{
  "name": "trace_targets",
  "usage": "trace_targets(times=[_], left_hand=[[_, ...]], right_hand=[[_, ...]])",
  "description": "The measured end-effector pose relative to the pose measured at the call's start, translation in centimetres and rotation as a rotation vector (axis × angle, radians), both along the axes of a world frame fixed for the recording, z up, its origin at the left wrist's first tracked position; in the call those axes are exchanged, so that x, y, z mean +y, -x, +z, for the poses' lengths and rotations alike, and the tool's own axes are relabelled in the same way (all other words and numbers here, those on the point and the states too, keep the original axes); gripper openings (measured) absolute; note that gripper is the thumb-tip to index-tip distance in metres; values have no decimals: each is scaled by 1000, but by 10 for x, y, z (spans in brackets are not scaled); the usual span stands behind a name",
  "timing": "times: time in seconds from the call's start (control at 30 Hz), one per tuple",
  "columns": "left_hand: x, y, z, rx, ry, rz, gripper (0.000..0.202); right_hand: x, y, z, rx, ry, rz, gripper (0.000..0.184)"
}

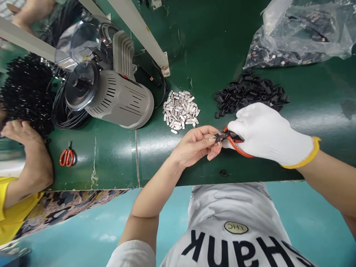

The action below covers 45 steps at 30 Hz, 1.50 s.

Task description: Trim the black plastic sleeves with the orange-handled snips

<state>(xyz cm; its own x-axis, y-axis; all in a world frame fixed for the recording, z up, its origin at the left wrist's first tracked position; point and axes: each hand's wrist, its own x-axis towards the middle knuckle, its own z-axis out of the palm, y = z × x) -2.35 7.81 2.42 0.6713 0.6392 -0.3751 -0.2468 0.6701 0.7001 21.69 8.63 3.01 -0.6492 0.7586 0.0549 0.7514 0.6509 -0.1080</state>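
Note:
My bare left hand (196, 144) pinches a small black part (217, 138) between thumb and fingers; a bit of metal shows at it, too small to make out. In a white glove with a yellow cuff, my right hand (267, 133) grips orange-handled pliers (238, 148), whose dark jaws meet the part at my left fingertips. Beyond my left hand is a heap of silver metal connectors (181, 110). A pile of black plastic housings (250, 92) lies just past my right hand. One small black piece (223, 173) rests near the table's front edge.
A grey machine (119, 96) with a clear cover stands left of the connectors, near a white post (144, 33). At the back right sits a clear bag (303, 37) of parts. Another person's arm (33, 152), black parts (26, 92) and orange-handled pliers (67, 157) are at left.

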Motion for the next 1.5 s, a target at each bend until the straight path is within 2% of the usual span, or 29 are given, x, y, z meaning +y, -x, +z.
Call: trace_targets(times=[0.13,0.27,0.47,0.67,0.9,1.13,1.33,1.4,1.5], left_hand=[[0,-1,-2,-16,-1,11,21],[1,0,-2,-19,-10,22,18],[0,1,4,-24,-44,-11,18],[1,3,8,75,-119,44,22],[4,2,0,172,-193,224,20],[1,2,3,136,-220,233,23],[-1,3,1,224,-263,276,18],[-4,2,0,314,-349,275,17],[-8,-2,-4,551,-718,265,14]], right_hand=[[-3,-3,-5,-22,40,-34,35],[-7,0,-7,3,87,-97,42],[-5,3,-1,127,129,-187,52],[6,-5,11,185,70,-143,45],[8,-3,10,117,19,-50,45],[7,0,9,9,10,-36,41],[6,3,11,36,-53,-45,41],[6,3,14,77,-60,-57,42],[6,1,17,142,-112,-115,41]])
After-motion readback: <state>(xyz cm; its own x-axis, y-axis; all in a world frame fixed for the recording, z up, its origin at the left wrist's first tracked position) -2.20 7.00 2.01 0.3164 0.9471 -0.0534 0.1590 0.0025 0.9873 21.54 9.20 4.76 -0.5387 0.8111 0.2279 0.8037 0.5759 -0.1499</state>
